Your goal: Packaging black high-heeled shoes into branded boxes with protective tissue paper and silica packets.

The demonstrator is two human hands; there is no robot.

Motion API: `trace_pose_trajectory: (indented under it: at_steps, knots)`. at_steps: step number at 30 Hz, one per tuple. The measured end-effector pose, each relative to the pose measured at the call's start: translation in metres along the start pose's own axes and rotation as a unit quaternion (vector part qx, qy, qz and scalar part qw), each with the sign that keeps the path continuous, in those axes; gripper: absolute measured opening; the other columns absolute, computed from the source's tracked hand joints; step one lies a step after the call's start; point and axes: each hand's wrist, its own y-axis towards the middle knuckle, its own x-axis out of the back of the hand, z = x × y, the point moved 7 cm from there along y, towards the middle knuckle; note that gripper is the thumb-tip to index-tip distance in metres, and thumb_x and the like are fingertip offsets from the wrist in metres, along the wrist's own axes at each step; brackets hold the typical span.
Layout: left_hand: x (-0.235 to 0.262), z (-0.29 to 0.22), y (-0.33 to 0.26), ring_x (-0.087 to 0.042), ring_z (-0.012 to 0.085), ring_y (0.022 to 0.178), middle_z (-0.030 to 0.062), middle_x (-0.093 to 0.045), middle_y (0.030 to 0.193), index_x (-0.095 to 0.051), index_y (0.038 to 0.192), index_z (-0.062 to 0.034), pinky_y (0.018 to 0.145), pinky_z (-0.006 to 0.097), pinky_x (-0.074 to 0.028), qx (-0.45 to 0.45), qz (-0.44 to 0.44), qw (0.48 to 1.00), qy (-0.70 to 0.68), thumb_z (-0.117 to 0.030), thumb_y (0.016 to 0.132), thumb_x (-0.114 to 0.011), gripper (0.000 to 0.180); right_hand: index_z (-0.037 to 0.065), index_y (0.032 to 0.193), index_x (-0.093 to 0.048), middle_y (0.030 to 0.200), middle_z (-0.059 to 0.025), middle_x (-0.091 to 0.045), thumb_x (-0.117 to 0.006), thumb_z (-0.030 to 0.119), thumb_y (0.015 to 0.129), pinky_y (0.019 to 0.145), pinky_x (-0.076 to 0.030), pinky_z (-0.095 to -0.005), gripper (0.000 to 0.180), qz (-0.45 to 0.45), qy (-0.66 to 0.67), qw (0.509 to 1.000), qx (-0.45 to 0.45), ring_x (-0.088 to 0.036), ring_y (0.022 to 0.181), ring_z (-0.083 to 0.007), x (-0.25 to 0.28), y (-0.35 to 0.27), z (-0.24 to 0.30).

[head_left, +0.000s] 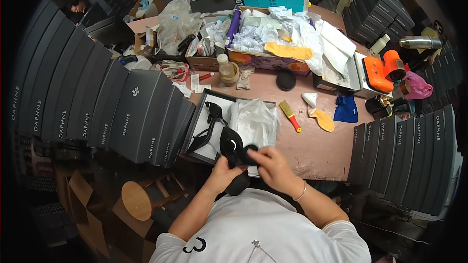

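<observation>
My left hand (222,174) grips a black high-heeled shoe (230,140) over the near edge of the table, its toe pointing away from me. My right hand (276,167) is closed on a small, rounded black pad (251,152), held against or right beside the shoe; motion blurs its fingers. Just beyond is an open dark shoe box (200,98). A matching black strappy heel (213,112) lies on the left side of the box, and white tissue paper (255,121) fills the right side.
Dark shoe boxes (132,117) line the left, with another row (402,158) at right. A yellow-handled brush (291,116), yellow insole (321,120), blue cloth (346,109) and round black case (286,81) lie beyond. Farther back are a bottle (225,69) and paper-filled carton (268,61).
</observation>
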Motion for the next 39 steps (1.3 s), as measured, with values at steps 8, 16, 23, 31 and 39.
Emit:
trace_pose_trajectory:
  at_steps: [8, 16, 23, 31, 39]
  knots:
    - [0.01, -0.023, 0.008, -0.059, 0.0113, 0.083, 0.0023, -0.061, 0.091, -0.054, 0.109, 0.0011, 0.076, 0.026, -0.049, -0.056, -0.011, 0.991, 0.124, 0.001, 0.083, -0.064, 0.028, 0.012, 0.117, -0.063, 0.102, -0.008, -0.056, -0.058, 0.004, 0.075, 0.086, -0.04, -0.0352, 0.043, 0.216, -0.243, 0.945, 0.04, -0.053, 0.092, -0.0231, 0.017, -0.01, -0.085]
    - [0.078, -0.015, 0.105, -0.065, 0.0253, 0.087, 0.0192, -0.066, 0.097, -0.06, 0.104, 0.0103, 0.077, 0.032, -0.051, -0.011, -0.077, 0.888, 0.454, -0.025, 0.08, -0.072, 0.044, 0.002, 0.116, -0.061, 0.103, -0.0163, -0.058, -0.056, -0.002, 0.078, 0.081, -0.047, -0.0331, 0.038, -0.044, -0.014, 0.985, -0.165, -0.059, 0.094, -0.0309, 0.055, -0.002, -0.087]
    - [0.179, 0.021, 0.176, -0.062, 0.0394, 0.094, 0.0252, -0.065, 0.095, -0.058, 0.106, 0.0038, 0.082, 0.044, -0.049, 0.017, -0.125, 0.785, 0.606, -0.021, 0.078, -0.067, 0.038, 0.001, 0.116, -0.061, 0.105, -0.0166, -0.058, -0.057, 0.0, 0.079, 0.084, -0.048, -0.0346, 0.037, 0.062, 0.018, 0.983, -0.17, -0.059, 0.096, -0.0313, 0.017, 0.01, -0.064]
    - [0.044, -0.075, 0.051, -0.065, 0.0323, 0.076, 0.0201, -0.065, 0.084, -0.055, 0.107, 0.0044, 0.07, 0.04, -0.049, -0.025, 0.073, 0.899, 0.431, -0.012, 0.079, -0.064, 0.034, 0.007, 0.118, -0.061, 0.106, -0.0113, -0.058, -0.062, 0.0, 0.069, 0.077, -0.044, -0.0364, 0.049, 0.076, -0.103, 0.977, 0.172, -0.056, 0.094, -0.0267, -0.003, 0.079, -0.001]
    - [0.019, -0.059, 0.021, -0.063, 0.0139, 0.073, 0.0056, -0.061, 0.083, -0.056, 0.107, 0.0029, 0.068, 0.027, -0.053, 0.053, 0.094, 0.993, 0.04, -0.003, 0.083, -0.063, 0.026, 0.007, 0.12, -0.06, 0.106, -0.0101, -0.057, -0.064, -0.004, 0.067, 0.08, -0.043, -0.0369, 0.054, -0.052, -0.078, 0.995, 0.031, -0.053, 0.095, -0.027, 0.012, 0.025, -0.025]
